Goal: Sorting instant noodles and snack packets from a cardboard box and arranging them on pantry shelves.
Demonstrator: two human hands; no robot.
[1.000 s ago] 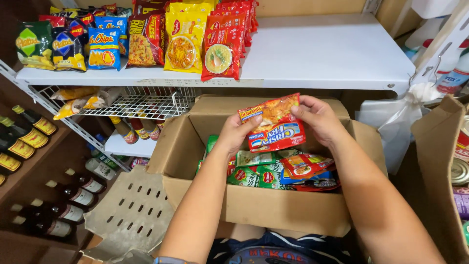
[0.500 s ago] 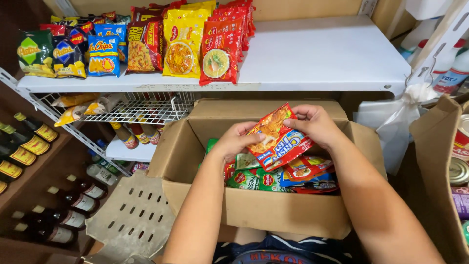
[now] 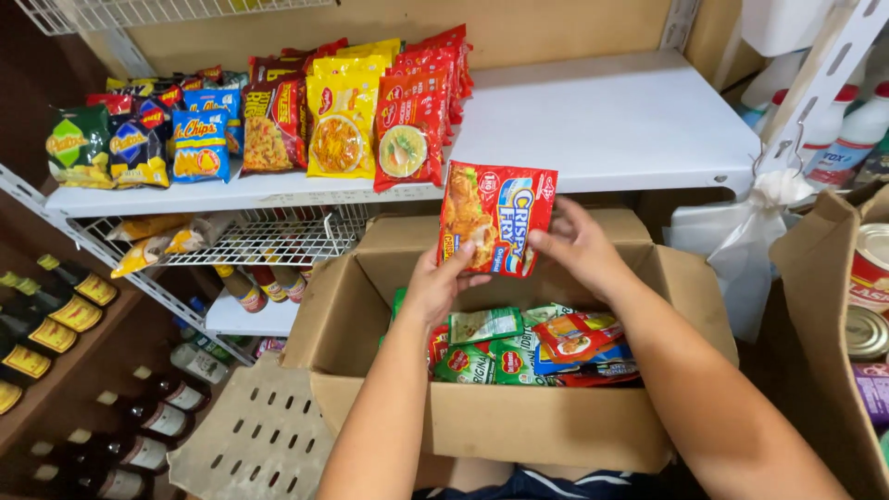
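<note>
Both my hands hold a red and blue seasoning-mix packet (image 3: pixel 495 218) upright above an open cardboard box (image 3: pixel 519 421). My left hand (image 3: pixel 437 282) grips the packet's lower left corner. My right hand (image 3: pixel 576 243) pinches its right edge. The packet stands just below the front edge of a white shelf (image 3: pixel 611 120). Inside the box lie several green, red and blue sachets (image 3: pixel 528 344).
A row of red and yellow noodle packs (image 3: pixel 370 116) and snack bags (image 3: pixel 139 139) stands on the shelf's left part. A wire rack (image 3: pixel 250 236) with yellow packets hangs below. Dark sauce bottles (image 3: pixel 56 319) line the left. Cans (image 3: pixel 866 306) and white bottles (image 3: pixel 847 130) are at right.
The packet rose out of the box and turned upright, facing me, up to the shelf's front edge. My view shifted closer to the shelf.
</note>
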